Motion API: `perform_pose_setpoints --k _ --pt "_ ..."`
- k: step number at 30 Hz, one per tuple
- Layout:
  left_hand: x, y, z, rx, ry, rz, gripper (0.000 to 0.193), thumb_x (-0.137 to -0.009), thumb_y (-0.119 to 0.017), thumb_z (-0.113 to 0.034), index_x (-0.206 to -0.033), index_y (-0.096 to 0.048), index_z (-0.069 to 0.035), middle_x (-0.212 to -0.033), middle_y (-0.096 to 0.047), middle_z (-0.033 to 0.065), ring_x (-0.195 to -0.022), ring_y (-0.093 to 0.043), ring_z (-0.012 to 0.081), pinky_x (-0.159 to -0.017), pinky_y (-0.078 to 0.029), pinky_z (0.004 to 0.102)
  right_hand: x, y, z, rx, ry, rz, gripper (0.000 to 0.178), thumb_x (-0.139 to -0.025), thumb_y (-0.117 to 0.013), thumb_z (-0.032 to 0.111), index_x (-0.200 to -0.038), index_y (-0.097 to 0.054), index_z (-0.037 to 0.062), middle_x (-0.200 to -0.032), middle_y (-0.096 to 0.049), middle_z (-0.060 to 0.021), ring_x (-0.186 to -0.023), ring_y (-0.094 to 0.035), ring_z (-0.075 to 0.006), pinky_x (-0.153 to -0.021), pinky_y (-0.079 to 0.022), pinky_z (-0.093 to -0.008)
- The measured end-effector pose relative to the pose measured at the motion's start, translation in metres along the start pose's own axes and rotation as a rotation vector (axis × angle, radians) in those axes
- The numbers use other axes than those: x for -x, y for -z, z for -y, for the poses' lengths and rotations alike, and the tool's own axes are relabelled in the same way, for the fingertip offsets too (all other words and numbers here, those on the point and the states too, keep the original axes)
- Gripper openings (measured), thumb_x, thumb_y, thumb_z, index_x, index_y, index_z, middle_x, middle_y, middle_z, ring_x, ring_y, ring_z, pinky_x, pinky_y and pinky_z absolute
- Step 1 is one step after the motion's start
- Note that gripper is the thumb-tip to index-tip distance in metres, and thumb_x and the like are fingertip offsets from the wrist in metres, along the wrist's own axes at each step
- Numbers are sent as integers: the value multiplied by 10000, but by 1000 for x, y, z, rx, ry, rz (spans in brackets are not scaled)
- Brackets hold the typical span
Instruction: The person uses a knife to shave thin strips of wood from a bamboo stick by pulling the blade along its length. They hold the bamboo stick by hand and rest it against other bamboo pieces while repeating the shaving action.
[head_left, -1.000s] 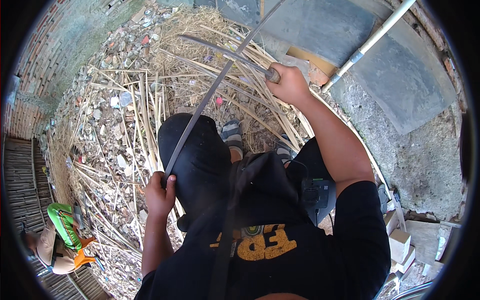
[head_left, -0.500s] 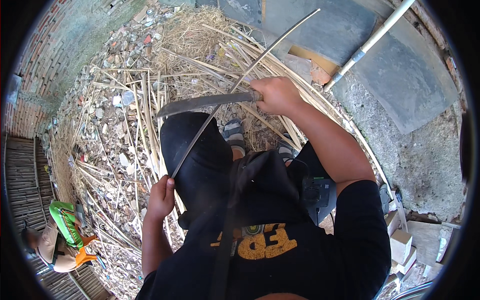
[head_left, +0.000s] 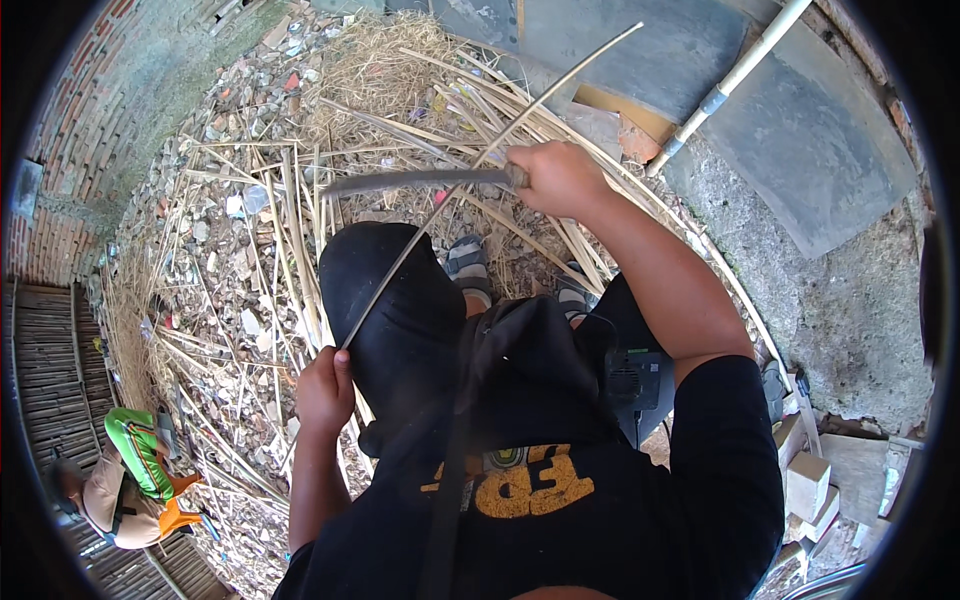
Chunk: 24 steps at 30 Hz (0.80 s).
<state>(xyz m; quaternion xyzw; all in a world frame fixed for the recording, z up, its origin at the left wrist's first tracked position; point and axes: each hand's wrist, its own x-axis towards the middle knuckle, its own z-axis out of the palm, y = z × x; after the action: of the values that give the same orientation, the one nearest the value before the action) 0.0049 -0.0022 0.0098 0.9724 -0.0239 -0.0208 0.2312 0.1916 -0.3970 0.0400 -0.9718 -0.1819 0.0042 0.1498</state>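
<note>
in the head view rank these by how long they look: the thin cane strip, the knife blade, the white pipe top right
1. Cane strip, reaching from the left hand past the right hand.
2 and 3. White pipe and knife blade look alike; the pipe lies farther off, so no firm order.

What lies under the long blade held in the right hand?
Under the blade held by the right hand runs a thin bamboo strip, gripped low by the left hand. Below lie loose bamboo strips and rubble. The ground beneath the litter is covered.
</note>
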Motion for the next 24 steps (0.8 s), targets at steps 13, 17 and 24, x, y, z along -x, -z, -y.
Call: perform_pose_setpoints --k 13,17,24 --pt "-10 6 14 203 -8 142 500 -1081 -440 -381 -772 -480 10 -595 -488 210 -533 -459 367 -541 -370 452 -7 -24 -20 -173 -118 -161 246 -746 -709 174 -960 -629 84 -824 -684 -167 -823 -679 -387 -736 -540 -504" --pt "-9 4 28 326 29 188 506 -1086 -441 -388 -778 -485 11 -590 -444 134 -565 -402 212 -554 -367 397 -3 -18 -10 -45 -6 -161 286 -776 -718 227 -1039 -653 136 -871 -713 -130 -865 -702 -348 -741 -560 -490" --pt "-14 5 21 377 46 212 521 -1092 -424 -400 -773 -487 8 -606 -430 49 -622 -382 125 -559 -360 355 -2 -13 -11 -72 -62 -127 226 -771 -711 224 -961 -644 121 -864 -713 -119 -854 -702 -342 -734 -561 -485"
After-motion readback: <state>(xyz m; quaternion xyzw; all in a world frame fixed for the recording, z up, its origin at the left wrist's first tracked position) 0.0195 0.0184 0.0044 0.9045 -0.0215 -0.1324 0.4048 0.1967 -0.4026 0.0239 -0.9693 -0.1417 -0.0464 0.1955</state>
